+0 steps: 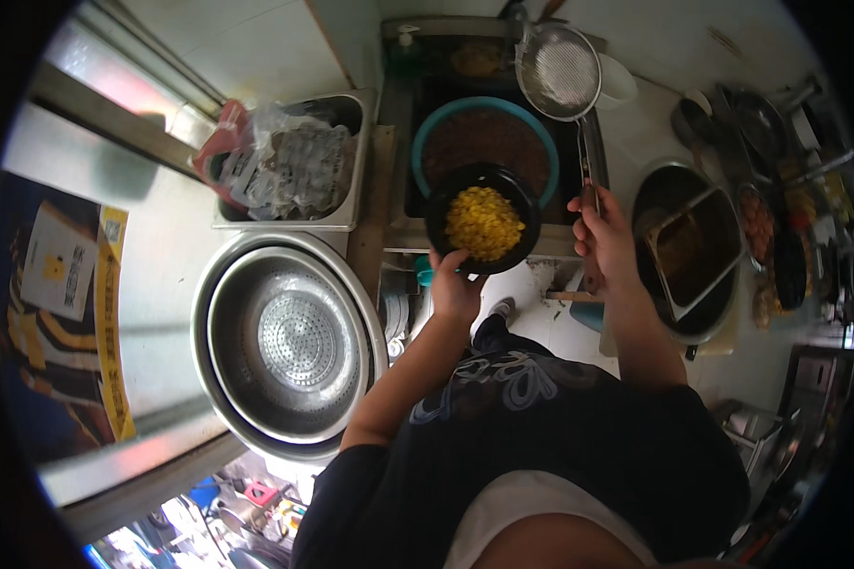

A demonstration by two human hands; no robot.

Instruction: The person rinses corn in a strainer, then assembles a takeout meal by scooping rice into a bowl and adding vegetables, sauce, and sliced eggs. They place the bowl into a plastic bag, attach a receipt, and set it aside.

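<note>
From where I stand, the far left of the bench has a steel tray (289, 227) of crumpled plastic bags (299, 166), and nearer the person a perforated colander (299, 339) sits inside a wider metal basin (200, 322). Both are well apart from the work, so the left elbow could swing a little wide without trouble, I'd say.

The left hand (457, 294) pinches the near edge of a black bowl (532, 216), thumb up at the rim, the other fingers mostly hidden beneath. The bowl carries yellow corn kernels (484, 223) and overlaps the near edge of a blue basin (418, 152) of something brown; whether the two touch, I can't tell. A one-sided grip like that could let the far rim dip, so I'd spread the fingers well under the base and hold it level. If it must tip, a slow tilt should save kernels from scattering into the basin.

Farther right, the right hand (607, 232) is curled around the handle of a strainer (558, 72), whose mesh head reaches out over the far side. With that much length out front, a firmer hold nearer the mesh should steady it, and bringing mesh and bowl close together would leave less to spill.

Right of that forearm, a big metal pot (638, 204) bears a rectangular pan (731, 223); I'd mind that elbow.
</note>
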